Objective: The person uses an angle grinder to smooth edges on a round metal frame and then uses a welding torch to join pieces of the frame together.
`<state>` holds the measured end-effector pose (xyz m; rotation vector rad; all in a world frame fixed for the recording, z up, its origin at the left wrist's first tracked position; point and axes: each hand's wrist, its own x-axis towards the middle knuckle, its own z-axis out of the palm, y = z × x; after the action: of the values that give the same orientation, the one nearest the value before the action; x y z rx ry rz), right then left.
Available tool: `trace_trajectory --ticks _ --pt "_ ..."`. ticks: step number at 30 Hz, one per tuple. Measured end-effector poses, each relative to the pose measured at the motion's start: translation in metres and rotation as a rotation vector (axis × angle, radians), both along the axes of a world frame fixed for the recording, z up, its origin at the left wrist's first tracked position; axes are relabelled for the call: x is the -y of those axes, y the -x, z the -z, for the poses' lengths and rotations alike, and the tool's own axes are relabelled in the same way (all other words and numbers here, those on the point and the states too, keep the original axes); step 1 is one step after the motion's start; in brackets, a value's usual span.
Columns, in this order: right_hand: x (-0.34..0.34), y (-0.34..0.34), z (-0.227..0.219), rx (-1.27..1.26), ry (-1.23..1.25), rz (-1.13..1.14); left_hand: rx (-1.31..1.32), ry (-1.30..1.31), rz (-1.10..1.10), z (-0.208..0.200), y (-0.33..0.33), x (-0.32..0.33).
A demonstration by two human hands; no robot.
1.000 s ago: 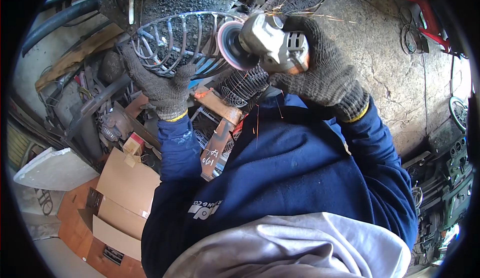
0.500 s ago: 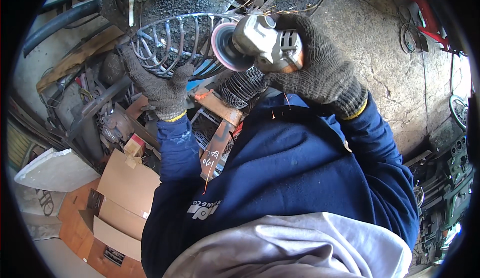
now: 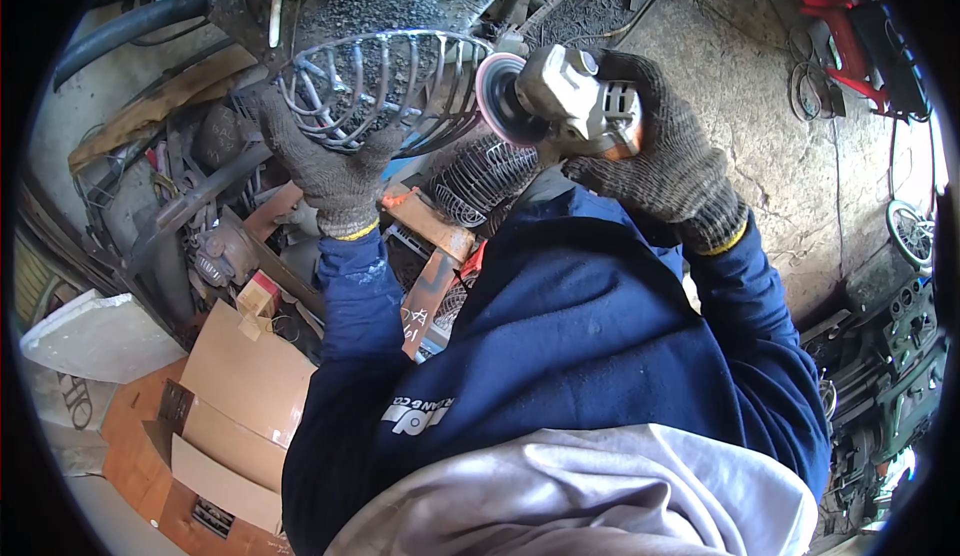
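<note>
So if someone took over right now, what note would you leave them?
Left hand: gloved, gripping the wire cage from below, holding it up.
Right hand: gloved, gripping the grinder; its disc sits at the cage's right rim.
More wire cages lie below, by the orange clamp.
Done: cannot tell how much of the rim is ground.
Left: probably more grinding along the rim.

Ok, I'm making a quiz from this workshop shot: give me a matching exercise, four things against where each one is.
Things:
1. wire cage
2. angle grinder
3. cardboard box
4. red tool

Places:
A. gripped in the right hand
B. on the ground, upper right
C. held by the left hand
D. lower left, flaps open

Pairs: 1-C, 2-A, 3-D, 4-B
</note>
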<state>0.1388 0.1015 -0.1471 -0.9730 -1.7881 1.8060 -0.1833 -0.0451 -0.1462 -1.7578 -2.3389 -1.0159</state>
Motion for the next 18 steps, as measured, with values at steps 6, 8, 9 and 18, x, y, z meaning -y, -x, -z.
trace_trajectory --ticks 6,8,9,18 --pt "-0.006 0.026 -0.025 -0.011 -0.188 -0.015 -0.015 -0.006 -0.027 0.002 0.003 0.001" --pt "-0.009 0.035 -0.026 0.007 -0.242 -0.047 -0.161 0.097 -0.067 -0.004 0.001 -0.002" --pt "-0.010 0.039 -0.027 0.007 -0.229 -0.040 -0.086 0.072 -0.043 0.000 0.004 -0.002" --pt "-0.008 0.047 -0.042 0.056 -0.254 -0.096 0.033 -0.063 -0.039 -0.009 -0.011 -0.009"
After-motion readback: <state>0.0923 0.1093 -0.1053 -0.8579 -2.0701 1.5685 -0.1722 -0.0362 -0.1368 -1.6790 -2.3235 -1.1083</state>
